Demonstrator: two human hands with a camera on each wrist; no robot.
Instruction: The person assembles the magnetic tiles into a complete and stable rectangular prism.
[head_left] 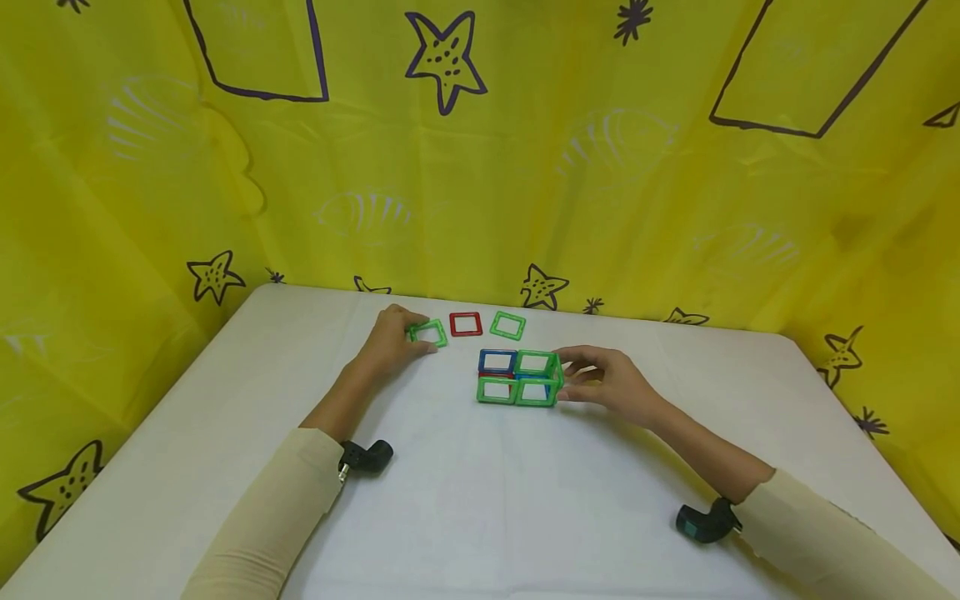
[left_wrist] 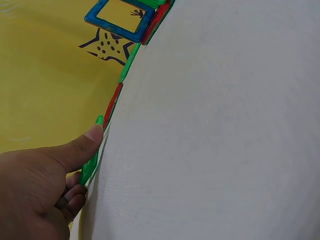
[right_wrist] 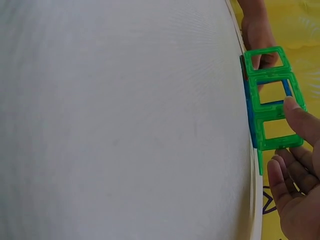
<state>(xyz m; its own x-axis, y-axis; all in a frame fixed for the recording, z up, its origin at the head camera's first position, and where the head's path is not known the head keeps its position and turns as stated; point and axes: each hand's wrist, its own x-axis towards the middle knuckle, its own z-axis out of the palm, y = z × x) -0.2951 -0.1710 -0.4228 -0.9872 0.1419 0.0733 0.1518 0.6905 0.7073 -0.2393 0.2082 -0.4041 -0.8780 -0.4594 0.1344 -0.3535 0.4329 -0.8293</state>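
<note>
My left hand [head_left: 386,342] pinches a green square magnetic tile [head_left: 442,332] between thumb and fingers, at the far left of the table. In the left wrist view, the thumb lies along this green tile [left_wrist: 91,165]. My right hand [head_left: 611,383] holds the right end of a box-like structure [head_left: 516,392] of joined magnetic tiles. Its front is two green squares, with blue, red and green frames behind them. In the right wrist view, the thumb touches a green frame of the structure [right_wrist: 270,110], with the other fingers curled beside its end.
A flat red square tile [head_left: 466,314] and another green square tile [head_left: 512,316] lie behind the structure. The white-covered table [head_left: 480,500] ends against a yellow patterned curtain [head_left: 480,208]. A black wrist camera [head_left: 367,457] sits on the left sleeve.
</note>
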